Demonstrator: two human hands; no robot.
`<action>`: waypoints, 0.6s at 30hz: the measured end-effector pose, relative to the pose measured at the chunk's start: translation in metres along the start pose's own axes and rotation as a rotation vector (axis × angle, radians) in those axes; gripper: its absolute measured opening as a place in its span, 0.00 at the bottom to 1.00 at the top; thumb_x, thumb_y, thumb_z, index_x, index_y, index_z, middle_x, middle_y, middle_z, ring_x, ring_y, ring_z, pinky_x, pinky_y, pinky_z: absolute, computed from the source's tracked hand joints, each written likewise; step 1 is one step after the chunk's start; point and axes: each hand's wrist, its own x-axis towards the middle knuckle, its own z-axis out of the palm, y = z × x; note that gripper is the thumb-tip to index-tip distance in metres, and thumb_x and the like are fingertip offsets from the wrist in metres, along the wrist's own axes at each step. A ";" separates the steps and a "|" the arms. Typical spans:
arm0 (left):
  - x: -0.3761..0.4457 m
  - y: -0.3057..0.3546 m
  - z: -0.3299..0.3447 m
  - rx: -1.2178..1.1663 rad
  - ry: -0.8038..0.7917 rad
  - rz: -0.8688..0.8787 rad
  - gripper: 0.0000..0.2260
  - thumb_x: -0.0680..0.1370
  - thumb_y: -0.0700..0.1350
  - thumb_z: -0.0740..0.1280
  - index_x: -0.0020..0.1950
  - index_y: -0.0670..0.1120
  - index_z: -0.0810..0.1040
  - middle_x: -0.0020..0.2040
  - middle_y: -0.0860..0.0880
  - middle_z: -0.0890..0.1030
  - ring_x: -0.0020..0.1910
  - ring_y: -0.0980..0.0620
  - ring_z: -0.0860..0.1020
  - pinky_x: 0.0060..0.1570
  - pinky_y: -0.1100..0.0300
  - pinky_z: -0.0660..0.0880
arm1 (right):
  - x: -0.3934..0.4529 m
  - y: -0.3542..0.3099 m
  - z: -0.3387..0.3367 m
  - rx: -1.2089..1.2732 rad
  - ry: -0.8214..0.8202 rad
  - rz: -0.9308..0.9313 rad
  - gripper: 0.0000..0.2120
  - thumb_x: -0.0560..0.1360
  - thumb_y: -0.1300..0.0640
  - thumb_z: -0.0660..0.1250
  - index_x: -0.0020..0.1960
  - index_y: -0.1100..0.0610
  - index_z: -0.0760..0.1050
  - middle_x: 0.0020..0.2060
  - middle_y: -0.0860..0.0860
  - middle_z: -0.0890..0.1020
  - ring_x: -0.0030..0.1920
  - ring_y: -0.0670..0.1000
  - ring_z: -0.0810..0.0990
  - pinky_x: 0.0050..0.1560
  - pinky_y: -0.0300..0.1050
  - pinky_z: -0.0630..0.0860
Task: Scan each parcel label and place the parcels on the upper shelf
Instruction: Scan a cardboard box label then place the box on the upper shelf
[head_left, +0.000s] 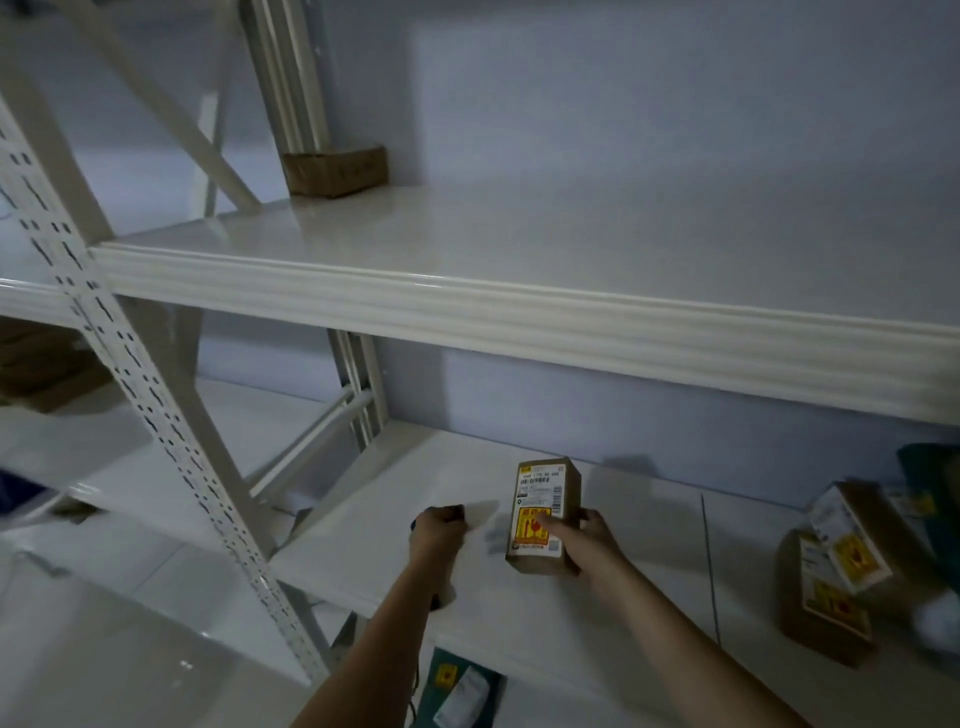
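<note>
The scene is dim, with a cool bluish cast. A soft sheen lies along the front lip of the upper shelf (519, 306) and on its top. The lower shelf (363, 545) sits in that shelf's shadow. The wide lens bends the rack upright (130, 364) and shelf edges. The parcels at the right edge (836, 566) are smeared with blur; the label on the held parcel (540, 512) is sharper.

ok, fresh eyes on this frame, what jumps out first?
The small box at centre, label up, held over the lower shelf by the right hand, while the left hand grips a dark scanner beside it. Above, the upper shelf is broad and pale, with one brown box at its back left. More parcels pile up at lower right.
</note>
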 end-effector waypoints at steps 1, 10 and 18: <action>0.012 -0.006 -0.004 0.022 0.063 -0.058 0.12 0.72 0.45 0.69 0.52 0.41 0.78 0.48 0.42 0.81 0.42 0.45 0.78 0.42 0.58 0.77 | 0.013 0.003 0.003 0.003 -0.005 0.009 0.12 0.72 0.57 0.77 0.53 0.55 0.79 0.45 0.51 0.86 0.44 0.52 0.86 0.46 0.47 0.82; 0.069 -0.023 -0.023 0.152 -0.174 -0.374 0.32 0.76 0.50 0.71 0.72 0.36 0.61 0.68 0.38 0.71 0.65 0.40 0.73 0.64 0.48 0.73 | 0.089 0.027 0.036 -0.006 -0.026 0.144 0.24 0.71 0.59 0.77 0.65 0.60 0.76 0.51 0.56 0.86 0.45 0.53 0.88 0.47 0.49 0.84; 0.086 -0.038 -0.026 0.094 -0.392 -0.341 0.13 0.78 0.42 0.68 0.59 0.40 0.71 0.58 0.41 0.76 0.57 0.44 0.76 0.60 0.53 0.75 | 0.089 0.021 0.051 -0.010 0.046 0.192 0.29 0.71 0.58 0.76 0.68 0.60 0.70 0.53 0.57 0.85 0.46 0.54 0.88 0.43 0.48 0.84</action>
